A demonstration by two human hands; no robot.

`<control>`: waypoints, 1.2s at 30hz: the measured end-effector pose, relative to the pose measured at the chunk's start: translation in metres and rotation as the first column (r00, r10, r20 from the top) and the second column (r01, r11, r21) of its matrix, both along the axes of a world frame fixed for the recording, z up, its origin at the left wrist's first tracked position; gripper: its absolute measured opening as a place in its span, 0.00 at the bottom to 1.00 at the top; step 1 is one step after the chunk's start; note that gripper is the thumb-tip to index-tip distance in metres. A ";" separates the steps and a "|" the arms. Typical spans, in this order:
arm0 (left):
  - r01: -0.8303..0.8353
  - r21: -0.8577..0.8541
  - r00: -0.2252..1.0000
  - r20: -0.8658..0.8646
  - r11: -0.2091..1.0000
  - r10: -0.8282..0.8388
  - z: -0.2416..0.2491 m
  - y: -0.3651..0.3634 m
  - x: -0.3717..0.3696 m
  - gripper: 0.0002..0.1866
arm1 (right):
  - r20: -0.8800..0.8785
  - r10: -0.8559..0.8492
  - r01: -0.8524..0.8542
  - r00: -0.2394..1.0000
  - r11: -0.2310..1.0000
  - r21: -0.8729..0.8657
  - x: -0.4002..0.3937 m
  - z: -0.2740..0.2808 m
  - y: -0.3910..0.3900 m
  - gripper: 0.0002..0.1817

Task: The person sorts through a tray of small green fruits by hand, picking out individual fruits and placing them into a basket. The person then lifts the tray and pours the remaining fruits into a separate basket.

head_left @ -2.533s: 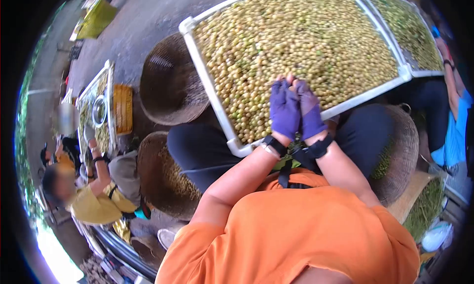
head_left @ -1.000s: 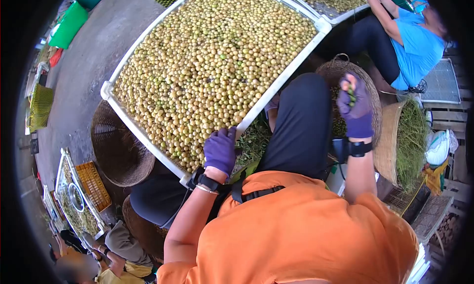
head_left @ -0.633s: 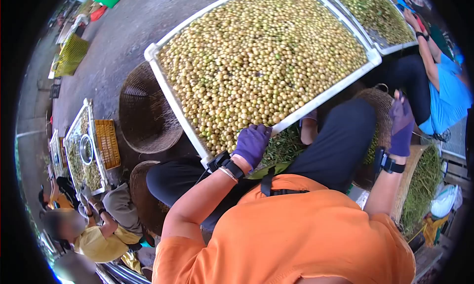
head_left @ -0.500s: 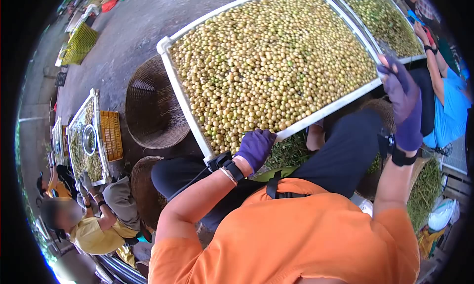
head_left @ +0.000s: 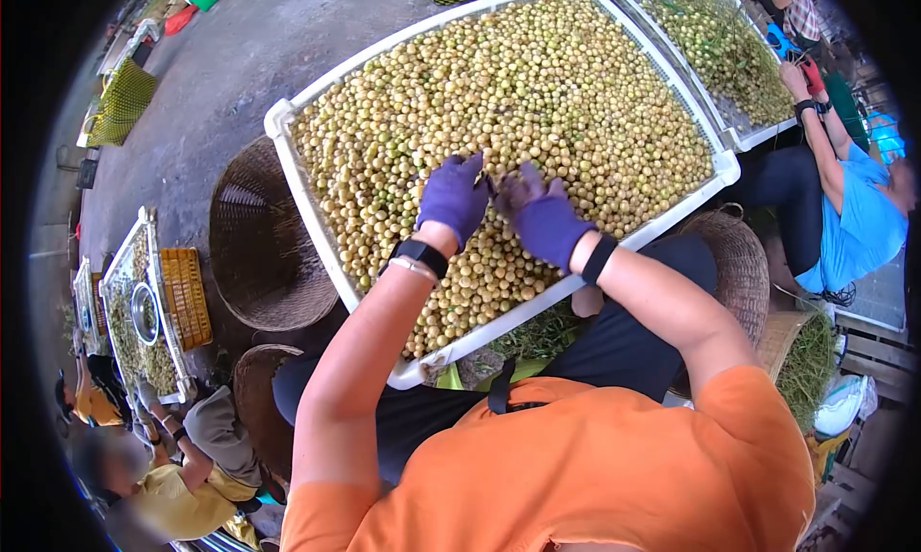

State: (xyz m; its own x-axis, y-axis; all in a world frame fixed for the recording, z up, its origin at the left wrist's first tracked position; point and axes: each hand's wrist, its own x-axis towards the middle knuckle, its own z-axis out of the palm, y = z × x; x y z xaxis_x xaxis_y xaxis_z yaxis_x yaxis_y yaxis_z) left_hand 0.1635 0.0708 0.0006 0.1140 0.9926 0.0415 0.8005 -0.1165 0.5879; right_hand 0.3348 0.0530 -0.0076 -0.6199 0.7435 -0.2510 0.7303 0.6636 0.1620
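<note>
A large white-framed tray with a mesh rim is spread with many small round yellow-green fruits. My left hand, in a purple glove, rests on the fruits near the tray's middle, fingers apart and pointing away from me. Close to its right, my right hand, also gloved in purple, lies over the fruits with spread, slightly blurred fingers. The fingertips of both hands nearly meet. Neither hand visibly grips a fruit, though the undersides of the fingers are hidden.
Woven baskets stand left of the tray, another basket to the right. A second fruit tray adjoins at the upper right, beside a co-worker in blue. At left, a person in yellow sits by another tray and an orange crate.
Both hands have left the tray's near edge and right corner and come together over the fruits. The tray appears shifted slightly left and lower in view.
</note>
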 end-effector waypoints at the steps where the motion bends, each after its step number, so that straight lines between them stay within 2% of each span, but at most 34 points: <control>1: 0.015 0.021 1.000 0.000 1.000 -0.015 -0.002 0.008 0.007 0.18 | -0.060 0.070 -0.071 0.996 0.997 -0.019 -0.003 -0.007 -0.013 0.26; 2: 0.030 0.043 1.000 -0.002 0.999 -0.030 -0.004 0.016 0.013 0.18 | -0.123 0.137 -0.142 0.983 0.989 -0.033 -0.003 -0.013 -0.023 0.26; 3: 0.109 0.115 0.994 -0.022 0.987 -0.107 -0.015 0.023 0.017 0.18 | -0.241 0.166 -0.201 0.956 0.971 -0.130 -0.002 -0.008 -0.027 0.24; 6: 0.358 0.216 0.902 -0.331 0.908 -0.277 -0.033 0.029 0.014 0.18 | -0.392 0.107 -0.294 0.914 0.839 -0.457 0.013 0.034 -0.011 0.22; 7: 0.307 0.146 0.914 -0.321 0.940 -0.249 -0.032 0.028 0.011 0.18 | -0.501 0.249 -0.426 0.829 0.862 -0.275 0.024 0.036 0.007 0.16; 8: 0.255 0.072 0.923 -0.316 0.964 -0.221 -0.031 0.025 0.005 0.18 | -0.466 -0.060 -0.185 0.882 0.867 -0.462 0.031 0.036 0.022 0.14; 9: 0.232 0.094 0.907 -0.380 0.968 -0.181 -0.034 0.022 -0.004 0.19 | -0.404 -0.371 0.062 0.836 0.796 -0.602 0.035 0.046 0.037 0.12; 10: 0.212 0.119 0.885 -0.443 0.970 -0.139 -0.034 0.019 -0.012 0.19 | -0.619 -0.112 0.057 0.777 0.993 -0.108 0.045 0.031 0.046 0.11; 11: 0.127 0.181 0.933 -0.356 0.975 -0.056 -0.035 0.013 -0.016 0.18 | -0.566 -0.169 0.152 0.807 0.985 -0.077 0.055 0.016 0.059 0.08; 12: 0.065 0.200 0.932 -0.362 0.978 0.012 -0.033 0.008 -0.014 0.18 | -0.595 -0.104 0.116 0.797 0.993 -0.017 0.054 0.015 0.067 0.10; 14: -0.062 0.247 0.918 -0.367 0.967 0.153 -0.028 0.003 -0.005 0.17 | -0.590 -0.080 0.044 0.804 0.996 -0.075 0.041 0.003 0.075 0.09; 15: 0.002 0.283 0.942 -0.321 0.959 0.093 -0.032 0.007 0.000 0.17 | -0.541 -0.033 0.029 0.841 0.999 -0.016 0.035 -0.007 0.075 0.08; 16: 0.084 0.313 0.959 -0.282 0.946 0.008 -0.025 0.008 0.010 0.12 | -0.487 0.009 0.011 0.874 0.999 0.039 0.028 -0.016 0.073 0.07; 17: 0.101 0.176 0.934 -0.355 0.979 -0.033 -0.020 0.012 0.022 0.11 | -0.360 -0.061 0.089 0.931 0.994 0.062 0.019 -0.025 0.071 0.06; 18: 0.108 0.035 0.904 -0.419 0.993 -0.084 -0.019 0.017 0.034 0.11 | -0.360 -0.075 0.085 0.930 0.996 0.013 0.019 -0.026 0.070 0.08; 19: 0.091 -0.080 0.913 -0.391 0.993 -0.115 -0.024 0.024 0.041 0.13 | -0.357 -0.088 0.083 0.930 0.996 -0.032 0.019 -0.023 0.073 0.09; 20: 0.083 -0.110 0.902 -0.414 0.990 -0.122 -0.028 0.026 0.044 0.13 | -0.353 -0.102 0.081 0.930 0.994 -0.073 0.022 -0.020 0.076 0.11; 21: 0.076 -0.139 0.891 -0.435 0.987 -0.130 -0.022 0.028 0.049 0.13 | -0.611 -0.099 0.036 0.785 0.993 -0.115 0.034 -0.019 0.080 0.11; 22: 0.070 -0.168 0.880 -0.453 0.983 -0.140 -0.020 0.029 0.051 0.13 | -0.673 -0.227 0.114 0.704 0.971 -0.208 0.041 -0.007 0.083 0.12; 23: 0.133 -0.096 0.863 -0.478 0.986 -0.163 -0.035 0.030 0.047 0.14 | -0.713 -0.352 0.179 0.606 0.934 -0.308 0.048 0.005 0.087 0.13; 24: 0.114 -0.191 0.872 -0.450 0.975 -0.190 -0.031 0.034 0.047 0.15 | -0.732 -0.468 0.229 0.495 0.883 -0.409 0.056 0.018 0.089 0.14; 27: 0.030 -0.297 0.889 -0.428 0.954 -0.161 -0.023 0.034 0.040 0.15 | -0.707 -0.432 0.309 0.560 0.901 -0.306 0.088 0.036 0.086 0.18; 28: 0.009 -0.302 0.914 -0.385 0.953 -0.130 -0.025 0.034 0.033 0.15 | -0.629 -0.464 0.357 0.623 0.885 -0.299 0.095 0.040 0.082 0.19; 30: 0.001 -0.216 0.932 -0.353 0.976 -0.079 -0.024 0.025 0.026 0.13 | -0.520 -0.535 0.403 0.666 0.844 -0.353 0.102 0.040 0.071 0.17; 31: -0.023 -0.159 0.943 -0.332 0.987 -0.032 -0.022 0.019 0.026 0.12 | -0.580 -0.462 0.333 0.671 0.887 -0.320 0.105 0.030 0.067 0.16; 33: 0.049 -0.132 0.953 -0.289 0.990 -0.086 -0.014 0.010 0.034 0.11 | -0.690 -0.306 0.191 0.656 0.952 -0.241 0.109 -0.001 0.058 0.15; 34: 0.085 -0.118 0.956 -0.269 0.989 -0.114 -0.010 0.007 0.041 0.11 | -0.635 -0.280 0.192 0.720 0.960 -0.206 0.106 -0.007 0.055 0.14; 35: 0.174 -0.140 0.911 -0.352 0.975 -0.213 -0.010 0.005 0.046 0.10 | -0.573 -0.255 0.190 0.779 0.967 -0.172 0.101 -0.014 0.053 0.13; 36: 0.183 -0.150 0.881 -0.414 0.972 -0.229 -0.011 0.003 0.047 0.10 | -0.507 -0.229 0.185 0.831 0.973 -0.137 0.094 -0.018 0.051 0.12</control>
